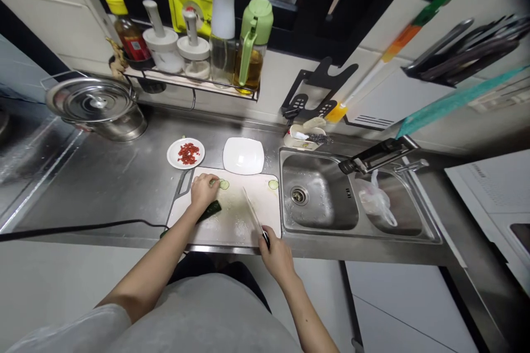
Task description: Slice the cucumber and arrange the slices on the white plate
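Observation:
My left hand (pixel 202 192) is over the upper left of a white cutting board (pixel 232 234), its fingertips pinched on a cucumber slice. Beside those fingertips lies another pale green cucumber slice (pixel 224 184), and a further one rests at the board's upper right. A dark green piece of cucumber (pixel 212 209) lies under my left wrist, partly hidden by the forearm. At the lower right of the board, my right hand (pixel 274 251) is wrapped round the dark handle of a kitchen knife (pixel 252 210). The blade points up and left across the board.
Behind the board stand a white square dish (pixel 243 170) and a small plate (pixel 171 154) of chopped red pieces. A double sink (pixel 318 230) with a plastic bag (pixel 376 199) is to the right. A lidded steel pot (pixel 124 128) stands left, below a condiment rack (pixel 194 84). A black cord (pixel 103 225) crosses the counter.

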Tool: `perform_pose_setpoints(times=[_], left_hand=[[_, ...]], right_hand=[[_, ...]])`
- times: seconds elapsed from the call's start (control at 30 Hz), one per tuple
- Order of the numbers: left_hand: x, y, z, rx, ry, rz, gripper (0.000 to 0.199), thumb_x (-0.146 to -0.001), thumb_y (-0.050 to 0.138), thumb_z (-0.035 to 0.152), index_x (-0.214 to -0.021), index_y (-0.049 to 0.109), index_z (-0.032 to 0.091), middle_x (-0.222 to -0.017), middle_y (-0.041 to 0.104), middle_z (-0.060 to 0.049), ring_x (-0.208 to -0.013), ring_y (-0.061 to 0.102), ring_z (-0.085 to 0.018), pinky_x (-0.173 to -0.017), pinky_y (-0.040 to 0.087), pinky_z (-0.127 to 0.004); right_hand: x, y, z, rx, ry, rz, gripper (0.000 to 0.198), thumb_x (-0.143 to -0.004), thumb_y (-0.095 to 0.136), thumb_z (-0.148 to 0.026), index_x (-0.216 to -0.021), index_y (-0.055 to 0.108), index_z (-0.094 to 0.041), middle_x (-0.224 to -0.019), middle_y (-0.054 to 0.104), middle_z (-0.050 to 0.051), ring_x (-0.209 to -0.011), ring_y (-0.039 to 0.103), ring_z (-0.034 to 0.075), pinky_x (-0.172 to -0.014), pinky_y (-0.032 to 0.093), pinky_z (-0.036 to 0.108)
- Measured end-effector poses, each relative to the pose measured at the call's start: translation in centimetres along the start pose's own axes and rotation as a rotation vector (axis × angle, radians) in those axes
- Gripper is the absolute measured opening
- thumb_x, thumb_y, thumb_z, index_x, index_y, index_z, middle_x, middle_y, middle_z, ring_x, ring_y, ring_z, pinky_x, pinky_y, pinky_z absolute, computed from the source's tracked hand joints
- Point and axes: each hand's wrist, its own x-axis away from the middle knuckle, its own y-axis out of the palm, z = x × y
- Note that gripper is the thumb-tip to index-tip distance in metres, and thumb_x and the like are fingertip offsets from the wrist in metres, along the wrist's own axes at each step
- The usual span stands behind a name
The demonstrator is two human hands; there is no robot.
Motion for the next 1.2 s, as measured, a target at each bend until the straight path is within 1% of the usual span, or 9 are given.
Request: perform_pose_setpoints(times=[0.07, 0.13, 0.23, 0.33, 0.43, 0.53, 0.7, 1.03, 1.2], left_hand=[[1.2, -0.7, -1.1, 0.057, 0.068, 0.011, 0.02, -0.086, 0.055, 0.034, -0.09, 0.072, 0.024, -0.093, 0.069, -0.006, -0.088, 0.058, -0.023, -0.083, 0.043, -0.037], [3.0, -1.4, -2.1, 0.078, 0.168, 0.002, 0.022, -0.088, 0.053, 0.035, -0.092, 0.072, 0.023, -0.093, 0.069, -0.006, -0.088, 0.059, -0.022, -0.084, 0.045, -0.036], [5.6, -1.9, -3.1, 0.1, 0.327, -0.044, 0.024, -0.091, 0.052, 0.036, -0.095, 0.072, 0.024, -0.095, 0.069, -0.006, -0.091, 0.061, -0.02, -0.085, 0.047, -0.035], [7.1, -1.9, -3.5, 0.12, 0.409, -0.037, 0.024, -0.092, 0.053, 0.035, -0.1, 0.072, 0.024, -0.101, 0.069, -0.006, -0.094, 0.062, -0.02, -0.086, 0.049, -0.035], [7.4, -1.7, -3.6, 0.135, 0.433, -0.022, 0.024, -0.092, 0.052, 0.033, -0.104, 0.072, 0.024, -0.105, 0.069, -0.006, -0.096, 0.063, -0.019, -0.087, 0.051, -0.036], [7.3, -1.6, -3.7, 0.127, 0.438, -0.044, 0.025, -0.093, 0.052, 0.033, -0.106, 0.071, 0.025, -0.104, 0.07, -0.006, -0.096, 0.064, -0.019, -0.087, 0.052, -0.035], [7.4, -1.8, -3.5, 0.099, 0.441, -0.058, 0.024, -0.093, 0.053, 0.032, -0.105, 0.072, 0.025, -0.102, 0.072, -0.005, -0.095, 0.064, -0.019, -0.086, 0.052, -0.034], [7.5, -1.5, -3.6, 0.078, 0.477, -0.017, 0.022, -0.092, 0.054, 0.03, -0.104, 0.071, 0.023, -0.102, 0.072, -0.005, -0.094, 0.064, -0.019, -0.085, 0.051, -0.033], [7.4, -1.5, -3.6, 0.081, 0.484, -0.025, 0.023, -0.093, 0.053, 0.028, -0.105, 0.071, 0.023, -0.102, 0.072, -0.006, -0.095, 0.064, -0.019, -0.085, 0.051, -0.033]], right_hand=[[0.0, -0.1, -0.6, -0.085, -0.008, -0.025, 0.042, -0.1, 0.029, -0.042, -0.132, 0.049, -0.022, -0.102, 0.073, 0.007, -0.093, 0.068, 0.022, -0.073, 0.042, 0.026], [-0.1, -0.4, -1.4, -0.122, -0.029, -0.061, 0.044, -0.1, 0.028, -0.045, -0.13, 0.05, -0.021, -0.104, 0.072, 0.007, -0.095, 0.067, 0.021, -0.073, 0.042, 0.026], [-0.2, -0.7, -2.6, -0.078, -0.042, -0.136, 0.042, -0.101, 0.028, -0.044, -0.128, 0.051, -0.022, -0.102, 0.071, 0.008, -0.097, 0.066, 0.021, -0.072, 0.039, 0.025], [-0.5, -0.5, -3.5, -0.059, -0.064, -0.187, 0.04, -0.101, 0.028, -0.043, -0.123, 0.054, -0.022, -0.099, 0.071, 0.007, -0.092, 0.065, 0.021, -0.068, 0.036, 0.025], [-0.6, 0.0, -4.1, -0.068, -0.095, -0.195, 0.04, -0.101, 0.028, -0.043, -0.12, 0.055, -0.021, -0.099, 0.071, 0.008, -0.09, 0.065, 0.021, -0.068, 0.035, 0.026], [-0.7, 0.1, -4.5, -0.066, -0.11, -0.213, 0.04, -0.101, 0.028, -0.043, -0.119, 0.056, -0.021, -0.1, 0.07, 0.009, -0.092, 0.064, 0.021, -0.07, 0.034, 0.026], [-0.7, -0.1, -4.9, -0.048, -0.108, -0.252, 0.04, -0.101, 0.027, -0.044, -0.12, 0.055, -0.022, -0.099, 0.07, 0.009, -0.09, 0.064, 0.022, -0.07, 0.035, 0.027], [-0.6, -0.3, -5.4, -0.025, -0.12, -0.273, 0.04, -0.101, 0.027, -0.043, -0.119, 0.055, -0.02, -0.098, 0.07, 0.01, -0.09, 0.065, 0.023, -0.069, 0.035, 0.028], [-0.6, -0.4, -5.6, -0.027, -0.128, -0.27, 0.04, -0.101, 0.028, -0.042, -0.119, 0.056, -0.02, -0.098, 0.07, 0.011, -0.091, 0.065, 0.023, -0.068, 0.035, 0.027]])
